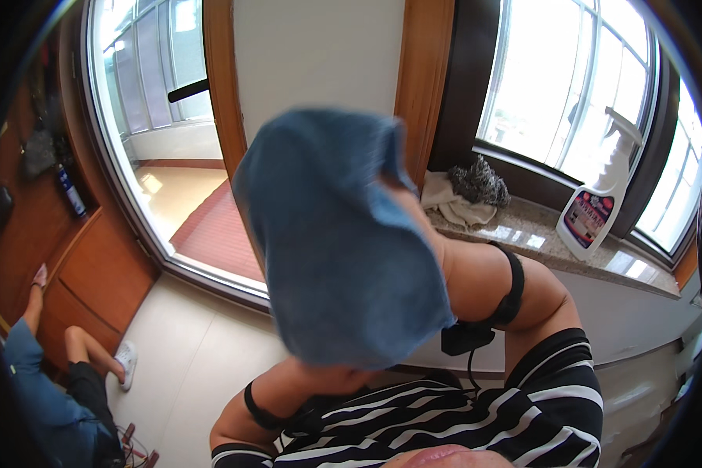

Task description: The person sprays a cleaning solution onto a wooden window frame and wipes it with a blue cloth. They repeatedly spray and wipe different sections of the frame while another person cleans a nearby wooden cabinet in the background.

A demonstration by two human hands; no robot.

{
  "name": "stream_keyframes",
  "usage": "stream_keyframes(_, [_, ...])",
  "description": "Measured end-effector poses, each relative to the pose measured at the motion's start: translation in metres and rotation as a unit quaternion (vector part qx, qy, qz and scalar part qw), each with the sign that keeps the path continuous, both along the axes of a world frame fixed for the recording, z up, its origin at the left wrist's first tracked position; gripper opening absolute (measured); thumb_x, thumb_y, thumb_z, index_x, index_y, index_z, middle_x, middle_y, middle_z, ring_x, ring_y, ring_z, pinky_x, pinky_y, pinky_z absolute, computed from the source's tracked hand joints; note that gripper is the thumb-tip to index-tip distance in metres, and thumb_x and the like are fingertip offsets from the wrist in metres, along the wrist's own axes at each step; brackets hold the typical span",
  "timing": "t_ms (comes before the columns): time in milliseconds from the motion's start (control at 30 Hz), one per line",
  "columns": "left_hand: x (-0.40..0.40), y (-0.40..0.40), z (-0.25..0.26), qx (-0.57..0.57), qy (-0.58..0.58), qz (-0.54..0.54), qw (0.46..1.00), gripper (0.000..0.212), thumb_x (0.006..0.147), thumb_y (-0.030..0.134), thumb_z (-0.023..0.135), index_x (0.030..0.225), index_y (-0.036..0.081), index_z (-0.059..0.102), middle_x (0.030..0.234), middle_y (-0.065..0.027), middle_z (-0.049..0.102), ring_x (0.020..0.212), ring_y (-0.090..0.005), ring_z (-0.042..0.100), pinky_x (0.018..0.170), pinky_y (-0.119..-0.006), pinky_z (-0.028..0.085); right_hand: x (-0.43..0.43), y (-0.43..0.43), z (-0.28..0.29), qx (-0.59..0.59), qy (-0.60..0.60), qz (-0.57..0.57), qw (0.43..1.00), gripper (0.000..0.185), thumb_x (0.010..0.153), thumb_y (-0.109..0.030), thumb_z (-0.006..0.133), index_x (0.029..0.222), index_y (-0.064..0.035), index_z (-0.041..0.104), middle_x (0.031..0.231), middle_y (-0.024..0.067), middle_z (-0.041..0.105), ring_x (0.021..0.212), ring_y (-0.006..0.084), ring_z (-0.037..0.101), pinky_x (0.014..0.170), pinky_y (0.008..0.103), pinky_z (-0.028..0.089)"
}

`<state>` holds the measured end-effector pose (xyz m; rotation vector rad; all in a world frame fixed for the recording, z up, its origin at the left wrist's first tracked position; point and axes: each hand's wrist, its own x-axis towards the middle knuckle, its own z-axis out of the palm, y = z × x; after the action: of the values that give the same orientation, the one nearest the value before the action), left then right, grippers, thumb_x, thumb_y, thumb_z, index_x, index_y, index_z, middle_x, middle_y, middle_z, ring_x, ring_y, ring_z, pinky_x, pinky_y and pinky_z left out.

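A blue cloth (345,234), slightly blurred, spreads across the middle of the view. My right hand (402,196) reaches up behind it and holds its upper part; the cloth covers most of the fingers. Close to my body, my left hand (342,379) is at the lower edge of the cloth, partly covered by it. Whether its fingers grip the cloth is hidden. Black straps circle both of my arms, and a small dark device (468,338) with a cable hangs under the right one.
On the granite window sill (520,225) are a spray bottle (596,199), a grey steel-wool-like bundle (481,182) and a whitish rag (459,205). A glass door (169,134) stands at left. Another person (52,403) crouches by a wooden cabinet (108,269), one hand against it.
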<state>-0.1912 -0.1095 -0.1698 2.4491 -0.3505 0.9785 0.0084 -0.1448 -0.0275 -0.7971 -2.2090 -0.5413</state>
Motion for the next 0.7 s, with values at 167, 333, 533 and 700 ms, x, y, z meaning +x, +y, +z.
stream_keyframes(167, [-0.007, 0.015, -0.002, 0.065, -0.096, 0.217, 0.969, 0.049, 0.102, 0.023, 0.061, 0.146, 0.005, 0.048, 0.141, -0.0135, 0.055, 0.132, -0.0245, 0.052, 0.113, -0.038, 0.041, -0.015, -0.022, -0.027, -0.014, -0.038, 0.116, 0.992, 0.063, 0.078, -0.034, 0.075, 0.132, -0.0037, 0.06, 0.14, 0.0245, 0.05, 0.127, 0.0407, 0.052, 0.102, 0.0494, 0.05])
stream_keyframes(333, [-0.015, 0.03, -0.013, 0.109, -0.127, 0.463, 0.87, 0.054, 0.106, 0.028, 0.055, 0.152, 0.006, 0.038, 0.148, -0.0121, 0.049, 0.137, -0.0222, 0.047, 0.117, -0.036, 0.037, 0.023, -0.068, -0.036, -0.132, -0.169, -0.013, 0.977, 0.038, 0.084, -0.025, 0.074, 0.116, -0.009, 0.066, 0.126, 0.017, 0.06, 0.112, 0.0331, 0.064, 0.092, 0.0442, 0.055])
stream_keyframes(533, [0.02, 0.04, -0.005, -0.051, -0.134, 0.352, 0.925, 0.054, 0.108, 0.027, 0.053, 0.154, 0.005, 0.035, 0.15, -0.0109, 0.046, 0.138, -0.0214, 0.047, 0.118, -0.035, 0.038, 0.11, -0.101, -0.026, 0.065, -0.045, -0.265, 0.961, 0.014, 0.082, -0.015, 0.073, 0.091, -0.0085, 0.065, 0.087, 0.0073, 0.067, 0.079, 0.0236, 0.067, 0.065, 0.0369, 0.056])
stream_keyframes(700, [0.078, 0.038, 0.009, -0.114, -0.097, 0.304, 0.941, 0.055, 0.103, 0.021, 0.059, 0.15, 0.002, 0.037, 0.15, -0.0129, 0.045, 0.14, -0.0249, 0.045, 0.119, -0.036, 0.036, 0.156, -0.128, -0.041, 0.104, 0.066, -0.349, 0.929, 0.011, 0.082, -0.009, 0.073, 0.089, -0.0078, 0.066, 0.069, 0.006, 0.062, 0.063, 0.026, 0.061, 0.057, 0.0378, 0.049])
